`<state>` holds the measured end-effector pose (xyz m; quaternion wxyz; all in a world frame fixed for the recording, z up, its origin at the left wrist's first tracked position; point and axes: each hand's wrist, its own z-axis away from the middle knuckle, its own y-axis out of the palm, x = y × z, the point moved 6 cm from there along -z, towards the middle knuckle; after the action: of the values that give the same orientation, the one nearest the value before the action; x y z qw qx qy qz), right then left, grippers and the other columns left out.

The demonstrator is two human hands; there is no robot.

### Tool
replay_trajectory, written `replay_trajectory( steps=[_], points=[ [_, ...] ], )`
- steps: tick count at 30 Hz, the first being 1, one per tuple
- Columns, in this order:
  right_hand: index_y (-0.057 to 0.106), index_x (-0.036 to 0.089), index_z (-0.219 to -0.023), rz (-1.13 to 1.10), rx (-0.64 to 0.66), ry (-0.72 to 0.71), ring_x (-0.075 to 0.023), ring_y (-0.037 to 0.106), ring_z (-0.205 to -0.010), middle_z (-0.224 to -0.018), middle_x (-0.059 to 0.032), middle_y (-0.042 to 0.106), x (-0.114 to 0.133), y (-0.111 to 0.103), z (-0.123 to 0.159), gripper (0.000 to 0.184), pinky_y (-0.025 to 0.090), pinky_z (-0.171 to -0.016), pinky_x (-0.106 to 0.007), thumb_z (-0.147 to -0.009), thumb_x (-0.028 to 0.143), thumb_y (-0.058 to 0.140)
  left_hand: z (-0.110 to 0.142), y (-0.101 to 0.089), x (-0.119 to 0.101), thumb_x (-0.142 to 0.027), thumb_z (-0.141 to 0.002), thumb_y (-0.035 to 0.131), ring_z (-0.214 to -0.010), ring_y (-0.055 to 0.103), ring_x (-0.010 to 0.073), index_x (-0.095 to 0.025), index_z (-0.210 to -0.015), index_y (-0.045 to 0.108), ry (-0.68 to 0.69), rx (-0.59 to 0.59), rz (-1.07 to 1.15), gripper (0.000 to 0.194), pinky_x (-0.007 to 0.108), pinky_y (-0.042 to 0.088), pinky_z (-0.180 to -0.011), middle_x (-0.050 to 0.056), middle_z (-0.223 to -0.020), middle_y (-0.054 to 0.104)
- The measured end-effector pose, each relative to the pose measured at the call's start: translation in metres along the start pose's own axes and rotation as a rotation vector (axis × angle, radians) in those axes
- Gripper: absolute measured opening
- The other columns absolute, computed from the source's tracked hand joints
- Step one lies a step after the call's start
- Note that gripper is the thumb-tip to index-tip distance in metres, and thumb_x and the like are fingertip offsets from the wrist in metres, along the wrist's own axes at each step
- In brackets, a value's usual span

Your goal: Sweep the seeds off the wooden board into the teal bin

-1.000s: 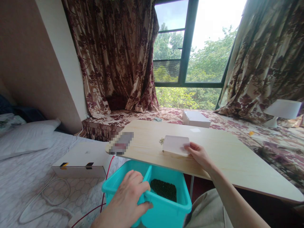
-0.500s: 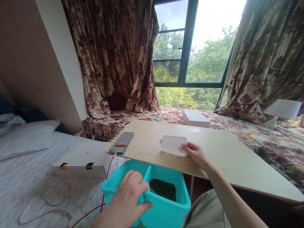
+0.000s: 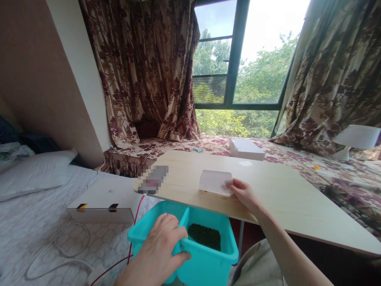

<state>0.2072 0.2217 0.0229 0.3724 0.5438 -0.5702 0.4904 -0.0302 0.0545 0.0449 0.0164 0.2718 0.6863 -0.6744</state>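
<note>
While the turquoise divided tub (image 3: 205,266) is gripped by the left hand (image 3: 163,240), dark granules (image 3: 204,236) in its right compartment, the plain whitish card (image 3: 213,181), pinched by the right hand (image 3: 244,194), has been slid leftward on the counter (image 3: 268,184), leaving few scattered bits (image 3: 205,191) visible.

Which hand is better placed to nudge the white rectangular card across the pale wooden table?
Right, I'd judge: the right hand holds the card at one end, while the left hand grips the turquoise plastic bin.
</note>
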Motion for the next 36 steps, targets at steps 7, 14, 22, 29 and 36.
replay_trajectory(
  steps=[7, 14, 22, 29, 36],
  points=[
    [0.072, 0.018, -0.083, -0.001, 0.038, 0.039, -0.0194, 0.066, -0.073, -0.08, -0.0055, 0.074, 0.001, 0.007, 0.005, 0.035, 0.05, -0.061, -0.027, -0.064, 0.048, 0.07, 0.0, 0.002, 0.004, -0.023, -0.076, 0.067, -0.093, 0.043, 0.0203, -0.021, -0.078, 0.055, -0.001, -0.001, 0.017, 0.012, 0.033, 0.033, -0.081, -0.001, -0.087, 0.049],
    [0.073, 0.018, -0.088, -0.03, 0.139, 0.063, -0.0202, 0.066, -0.076, -0.085, -0.0064, 0.074, 0.003, 0.013, 0.015, 0.038, 0.051, -0.066, -0.03, -0.066, 0.049, 0.07, 0.0, 0.001, 0.005, -0.023, -0.077, 0.065, -0.093, 0.043, 0.0205, -0.021, -0.078, 0.055, 0.0, -0.004, 0.03, 0.01, 0.033, 0.033, -0.08, -0.001, -0.087, 0.049],
    [0.074, 0.019, -0.085, -0.046, 0.242, 0.119, -0.0212, 0.066, -0.075, -0.083, -0.0066, 0.075, 0.021, 0.013, 0.029, 0.037, 0.051, -0.069, -0.032, -0.063, 0.048, 0.073, 0.001, 0.001, 0.004, -0.022, -0.076, 0.065, -0.093, 0.044, 0.0201, -0.021, -0.079, 0.055, -0.002, -0.011, 0.027, 0.011, 0.032, 0.033, -0.08, -0.001, -0.087, 0.049],
    [0.074, 0.018, -0.084, -0.006, -0.177, -0.017, -0.0236, 0.066, -0.075, -0.08, -0.0085, 0.074, 0.013, -0.039, 0.013, 0.04, 0.049, -0.062, -0.031, -0.062, 0.052, 0.072, 0.0, 0.004, 0.004, -0.021, -0.075, 0.065, -0.091, 0.043, 0.0198, -0.021, -0.077, 0.054, 0.025, -0.028, 0.011, 0.011, 0.033, 0.034, -0.079, -0.001, -0.086, 0.048],
    [0.073, 0.019, -0.08, -0.01, -0.336, 0.03, -0.0236, 0.066, -0.074, -0.077, -0.0064, 0.074, 0.001, -0.058, 0.013, 0.03, 0.049, -0.061, -0.031, -0.061, 0.042, 0.073, -0.002, 0.006, -0.002, -0.021, -0.076, 0.066, -0.092, 0.043, 0.0194, -0.021, -0.076, 0.054, 0.039, -0.007, 0.019, 0.012, 0.035, 0.033, -0.085, -0.002, -0.086, 0.048]
  ],
)
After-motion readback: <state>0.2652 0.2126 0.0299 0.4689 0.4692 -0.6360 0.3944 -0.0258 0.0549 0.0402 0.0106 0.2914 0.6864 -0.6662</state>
